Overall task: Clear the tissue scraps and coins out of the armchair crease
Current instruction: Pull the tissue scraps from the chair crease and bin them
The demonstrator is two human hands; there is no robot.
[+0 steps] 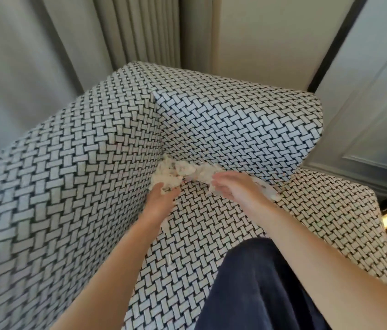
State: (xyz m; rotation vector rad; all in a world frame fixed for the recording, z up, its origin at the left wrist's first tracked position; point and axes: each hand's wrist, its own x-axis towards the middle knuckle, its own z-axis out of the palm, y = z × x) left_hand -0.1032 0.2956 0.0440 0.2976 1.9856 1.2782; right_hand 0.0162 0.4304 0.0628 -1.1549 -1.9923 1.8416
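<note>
In the armchair (68, 163), at the seat's back left corner, our left hand (161, 198) clutches the heaped tissue scraps (178, 171) and our right hand (235, 186) pinches their tail. Pulling hard may tear them; coins, unseen, could sink deeper.

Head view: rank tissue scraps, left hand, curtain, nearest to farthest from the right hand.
1. tissue scraps: touching the right hand, at its fingers.
2. left hand: just to its left, at the same pile.
3. curtain: far off at upper left, behind the chair back.
</note>
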